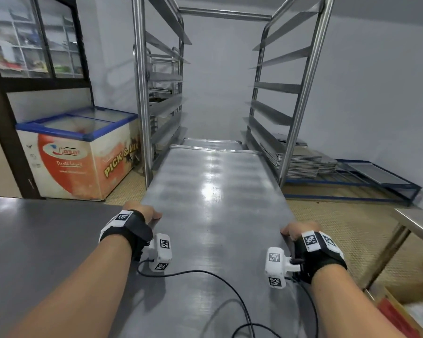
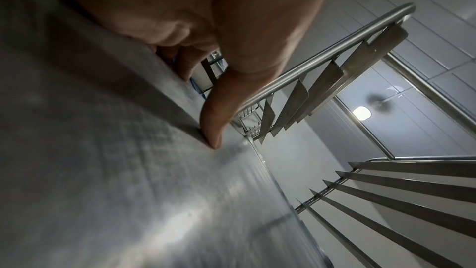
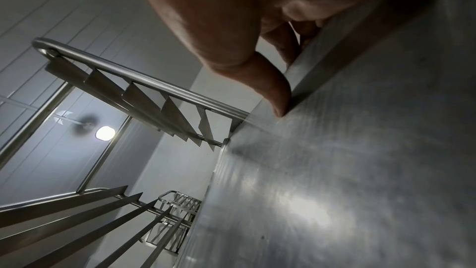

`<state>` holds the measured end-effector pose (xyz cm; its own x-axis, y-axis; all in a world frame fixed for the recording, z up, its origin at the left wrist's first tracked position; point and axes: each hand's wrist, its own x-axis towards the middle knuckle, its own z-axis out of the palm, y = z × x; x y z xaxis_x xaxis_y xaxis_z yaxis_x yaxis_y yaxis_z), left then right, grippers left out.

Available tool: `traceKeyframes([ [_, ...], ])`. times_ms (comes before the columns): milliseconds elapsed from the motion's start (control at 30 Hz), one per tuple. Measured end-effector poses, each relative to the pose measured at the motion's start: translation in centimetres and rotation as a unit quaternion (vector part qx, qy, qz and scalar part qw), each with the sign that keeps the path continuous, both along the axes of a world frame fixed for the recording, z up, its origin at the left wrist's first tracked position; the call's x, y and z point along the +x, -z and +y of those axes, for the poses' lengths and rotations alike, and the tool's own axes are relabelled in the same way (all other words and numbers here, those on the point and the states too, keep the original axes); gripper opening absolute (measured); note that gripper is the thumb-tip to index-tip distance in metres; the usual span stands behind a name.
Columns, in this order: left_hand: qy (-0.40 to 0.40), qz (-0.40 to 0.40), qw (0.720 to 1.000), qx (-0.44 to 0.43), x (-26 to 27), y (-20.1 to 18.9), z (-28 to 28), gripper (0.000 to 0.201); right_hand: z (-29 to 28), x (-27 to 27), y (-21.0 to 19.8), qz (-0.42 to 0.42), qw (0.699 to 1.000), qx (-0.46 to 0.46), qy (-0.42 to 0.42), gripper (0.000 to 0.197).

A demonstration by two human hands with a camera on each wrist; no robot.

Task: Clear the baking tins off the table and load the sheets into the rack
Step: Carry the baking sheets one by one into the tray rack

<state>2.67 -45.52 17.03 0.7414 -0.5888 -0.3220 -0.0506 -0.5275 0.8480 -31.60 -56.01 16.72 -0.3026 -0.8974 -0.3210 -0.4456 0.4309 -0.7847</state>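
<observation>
A long shiny metal baking sheet [image 1: 213,191] is held flat in front of me, its far end between the uprights of the steel rack [image 1: 300,98]. My left hand [image 1: 148,214] grips its left rim, thumb on top [image 2: 213,127], fingers curled under. My right hand [image 1: 296,229] grips the right rim the same way, thumb pressed on the sheet [image 3: 278,101]. A second sheet [image 1: 210,142] lies just beyond and lower, inside the rack. The rack's angled side rails [image 1: 269,113] line both sides.
A steel table [image 1: 34,240] lies under my left arm. A chest freezer [image 1: 81,152] stands left of the rack. Stacked sheets [image 1: 300,164] sit on a blue floor frame at right. Another steel table corner [image 1: 418,223] and a cardboard box [image 1: 405,311] are at far right.
</observation>
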Motion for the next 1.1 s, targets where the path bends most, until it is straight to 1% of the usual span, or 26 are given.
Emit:
traceKeyframes([
  [67,0.011,-0.012,1.000,0.007,1.1,0.1,-2.0,0.031,-1.9,0.8,-0.2,-0.003,1.000,0.006,-0.003,0.021],
  [133,0.029,-0.028,0.999,0.020,1.9,-0.2,-3.8,0.029,-3.9,1.3,-0.2,0.014,1.000,0.010,-0.018,0.017],
  [233,0.025,-0.027,0.999,0.018,2.8,-0.6,-6.4,0.030,-6.9,2.2,-0.6,0.040,0.999,0.012,-0.033,0.009],
  [333,0.028,-0.046,0.998,0.025,3.6,-1.1,-9.2,0.040,-10.1,3.5,-1.0,0.050,0.998,0.008,-0.039,0.026],
  [400,0.035,-0.054,0.997,0.034,4.1,-1.5,-11.2,0.053,-12.1,4.3,-1.3,0.062,0.997,0.011,-0.052,0.032],
  [500,0.059,-0.075,0.994,0.062,5.2,-1.8,-14.4,0.063,-16.0,5.1,-0.9,0.048,0.996,-0.004,-0.075,0.042],
  [533,0.070,-0.089,0.990,0.079,5.6,-1.8,-15.5,0.067,-17.1,5.4,-1.0,0.053,0.995,-0.007,-0.078,0.039],
  [633,0.113,-0.143,0.974,0.136,6.9,-2.2,-18.2,0.071,-19.4,5.9,-1.8,0.058,0.997,-0.011,-0.058,0.017],
  [700,0.127,-0.162,0.968,0.142,7.2,-2.4,-19.5,0.068,-20.8,6.1,-2.0,0.069,0.996,-0.013,-0.054,0.014],
  [733,0.112,-0.161,0.971,0.136,7.4,-2.6,-20.0,0.061,-21.4,6.2,-2.1,0.077,0.995,-0.009,-0.059,0.015],
  [767,0.115,-0.157,0.973,0.120,7.4,-3.0,-20.3,0.054,-21.8,6.5,-2.2,0.083,0.995,-0.009,-0.060,0.015],
  [800,0.127,-0.172,0.971,0.106,7.4,-3.1,-20.4,0.051,-22.0,6.6,-2.3,0.088,0.994,-0.004,-0.064,0.015],
  [833,0.128,-0.169,0.972,0.104,7.4,-3.2,-20.6,0.051,-22.3,6.7,-2.3,0.090,0.994,0.002,-0.069,0.016],
  [867,0.151,-0.173,0.966,0.114,7.4,-3.3,-20.9,0.051,-22.4,6.8,-2.4,0.094,0.993,-0.001,-0.074,0.016],
  [900,0.146,-0.165,0.970,0.107,7.5,-3.3,-21.0,0.052,-22.5,6.8,-2.5,0.105,0.991,-0.002,-0.085,0.016],
  [933,0.164,-0.156,0.968,0.109,7.4,-3.3,-20.9,0.054,-22.4,6.9,-2.7,0.119,0.988,-0.002,-0.097,0.018],
  [967,0.134,-0.136,0.976,0.102,7.4,-3.1,-20.8,0.057,-22.3,6.9,-2.9,0.133,0.985,-0.003,-0.108,0.022],
  [1000,0.107,-0.138,0.980,0.095,7.1,-3.1,-20.6,0.061,-22.0,6.9,-3.1,0.136,0.984,0.000,-0.113,0.027],
  [1033,0.099,-0.143,0.980,0.097,7.0,-3.0,-20.7,0.065,-21.6,7.0,-3.3,0.130,0.985,0.000,-0.113,0.029],
  [1100,0.087,-0.122,0.984,0.098,7.0,-3.4,-20.8,0.075,-20.7,7.3,-3.9,0.099,0.990,0.001,-0.101,0.025],
])
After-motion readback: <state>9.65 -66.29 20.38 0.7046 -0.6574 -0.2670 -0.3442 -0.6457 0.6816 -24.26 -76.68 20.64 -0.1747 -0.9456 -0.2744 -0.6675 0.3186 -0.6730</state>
